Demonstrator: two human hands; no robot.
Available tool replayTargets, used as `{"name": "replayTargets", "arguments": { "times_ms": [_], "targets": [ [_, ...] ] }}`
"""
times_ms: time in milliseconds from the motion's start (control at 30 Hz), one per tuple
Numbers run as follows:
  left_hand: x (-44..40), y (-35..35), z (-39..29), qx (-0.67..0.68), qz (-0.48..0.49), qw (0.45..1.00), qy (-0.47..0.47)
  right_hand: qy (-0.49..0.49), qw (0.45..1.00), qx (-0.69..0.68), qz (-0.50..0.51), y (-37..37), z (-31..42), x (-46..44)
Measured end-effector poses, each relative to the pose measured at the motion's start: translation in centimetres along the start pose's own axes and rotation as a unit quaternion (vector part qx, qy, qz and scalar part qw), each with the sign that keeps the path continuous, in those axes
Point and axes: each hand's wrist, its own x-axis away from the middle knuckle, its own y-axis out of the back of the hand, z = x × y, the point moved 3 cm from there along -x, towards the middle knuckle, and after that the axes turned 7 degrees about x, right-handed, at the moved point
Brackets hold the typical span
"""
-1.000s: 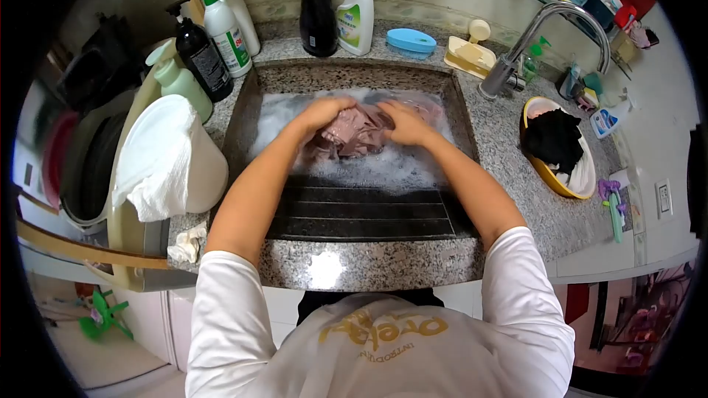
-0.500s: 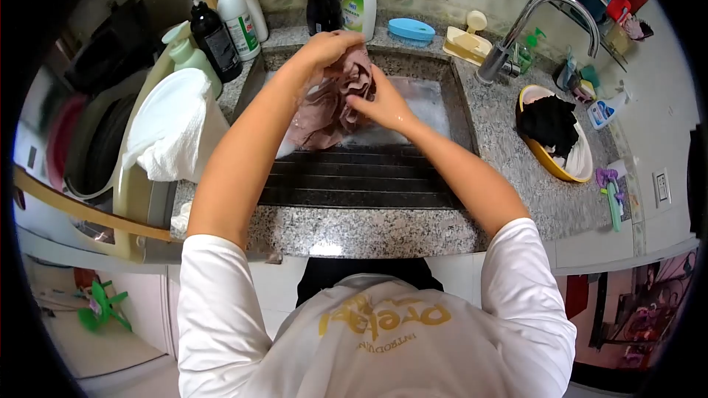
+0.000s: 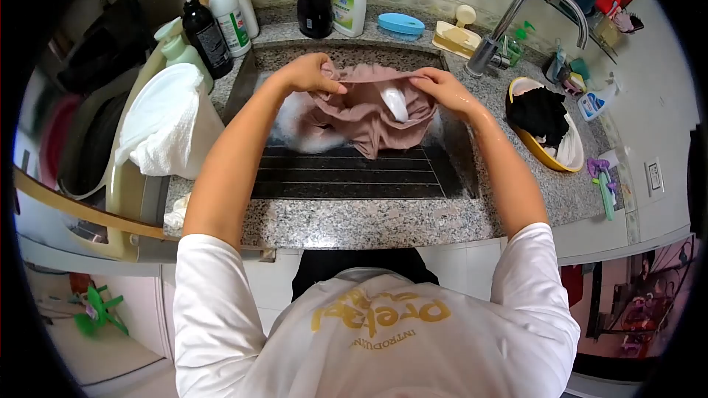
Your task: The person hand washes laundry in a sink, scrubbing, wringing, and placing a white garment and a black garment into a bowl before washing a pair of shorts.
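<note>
Above the stone sink (image 3: 472,166), a wet pink cloth (image 3: 369,114) hangs spread between my hands. My left hand (image 3: 311,75) is closed on its upper left edge, and my right hand (image 3: 445,90) pinches its upper right edge. A glossy white patch (image 3: 394,102) shows in the middle of the cloth; I cannot make out what it is. Suds (image 3: 295,121) lie in the sink to the left of the cloth. The black ribbed slope (image 3: 346,177) at the sink's front is below the cloth.
Several bottles, one black (image 3: 314,4), line the back left. A blue dish (image 3: 400,24) and a soap tray (image 3: 456,38) stand behind the sink. On the right are the faucet (image 3: 487,51) and a yellow basin (image 3: 547,158) with dark cloth. A white bucket (image 3: 203,136) stands left.
The cloth was in the suds, then lifted and bunched between my hands. Now it hangs spread, with my right hand moved right and my left hand lower than half a second ago.
</note>
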Motion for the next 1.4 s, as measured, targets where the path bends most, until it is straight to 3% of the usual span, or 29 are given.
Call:
{"name": "replayTargets", "arguments": {
  "times_ms": [33, 67, 100, 167, 233, 333, 400, 433, 500, 567, 600, 667, 767, 833, 900, 933, 967, 1033, 1167, 1200, 1233, 1300, 1367, 1400],
  "targets": [
    [0.2, -0.1, -0.2, -0.027, -0.003, 1.0, 0.01, -0.001, 1.0, 0.0, -0.001, 0.7, -0.7, 0.2],
    [0.7, -0.3, -0.5, 0.013, 0.008, 0.997, 0.077, -0.002, 0.998, 0.062, 0.01, 1.2, -1.4, 0.3],
    [0.7, -0.7, -0.3, 0.013, 0.01, 0.997, 0.077, -0.003, 0.992, 0.124, 0.02, 1.4, -2.1, 0.3],
    [0.9, -1.0, -1.1, -0.225, -0.078, 0.97, 0.044, 0.02, 0.979, 0.204, 0.024, 1.1, -1.8, 1.0],
    [1.4, -1.9, -1.5, -0.225, -0.073, 0.968, 0.079, 0.084, 0.958, 0.273, 0.005, 0.4, -1.1, 1.6],
    [1.8, -2.2, -2.0, -0.292, -0.127, 0.946, 0.066, 0.035, 0.958, 0.278, 0.057, 0.2, -0.1, 2.3],
    [1.7, -1.9, -2.5, -0.322, -0.243, 0.913, -0.061, -0.004, 0.962, 0.255, 0.093, 0.1, 0.5, 2.4],
    [1.4, -1.6, -2.9, -0.322, -0.242, 0.913, -0.061, -0.024, 0.951, 0.286, 0.116, 0.0, 0.9, 2.5],
    [0.5, -1.2, -3.3, -0.154, -0.186, 0.969, -0.058, -0.043, 0.937, 0.318, 0.141, -0.7, 0.7, 2.2],
    [0.0, -1.7, -4.4, -0.116, -0.177, 0.971, -0.111, 0.184, 0.932, 0.313, -0.005, -1.7, 1.6, 1.4],
    [-0.3, -2.4, -5.4, -0.114, -0.151, 0.972, -0.143, 0.184, 0.932, 0.313, -0.004, -2.4, 1.9, 0.5],
    [-0.2, -3.7, -7.3, -0.072, -0.107, 0.977, -0.167, 0.231, 0.951, 0.183, -0.088, -3.6, 3.8, -1.1],
    [-0.4, -4.6, -7.0, -0.028, -0.11, 0.981, -0.154, 0.175, 0.97, 0.161, -0.051, -4.4, 4.9, -1.3],
    [-0.8, -4.4, -5.1, 0.137, -0.157, 0.966, -0.154, 0.178, 0.973, 0.126, -0.077, -4.1, 4.0, -2.3],
    [-1.0, -4.4, -3.9, 0.147, -0.17, 0.962, -0.158, 0.066, 0.987, 0.145, -0.026, -3.5, 3.6, -2.5],
    [-0.7, -4.4, -3.6, 0.123, -0.204, 0.961, -0.139, 0.097, 0.978, 0.161, -0.088, -3.4, 3.5, -2.9],
    [-0.3, -4.4, -3.4, 0.099, -0.237, 0.959, -0.121, 0.096, 0.978, 0.161, -0.088, -3.0, 3.3, -3.5],
    [1.0, -5.0, -3.1, 0.142, -0.245, 0.948, -0.142, 0.038, 0.973, 0.082, -0.214, -1.2, 2.8, -4.2],
    [4.3, -9.2, -4.4, 0.119, -0.069, 0.978, -0.156, 0.046, 0.962, -0.007, -0.269, 0.8, 5.9, -5.0],
    [4.5, -10.2, -4.6, 0.06, -0.065, 0.975, -0.203, 0.044, 0.962, -0.008, -0.268, 0.8, 6.2, -5.5],
    [4.5, -11.0, -4.4, 0.022, -0.052, 0.983, -0.175, 0.043, 0.962, -0.033, -0.266, 0.7, 7.4, -5.8],
    [4.0, -11.7, -4.2, -0.106, 0.003, 0.994, -0.002, 0.041, 0.962, -0.059, -0.265, 1.4, 8.7, -6.3],
    [3.7, -11.6, -2.8, -0.149, 0.017, 0.988, -0.022, 0.088, 0.961, -0.033, -0.259, 3.0, 9.5, -7.3],
    [3.5, -11.2, -1.9, -0.191, 0.031, 0.98, -0.043, 0.143, 0.913, 0.123, -0.362, 4.7, 10.3, -7.8]
  ]
}}
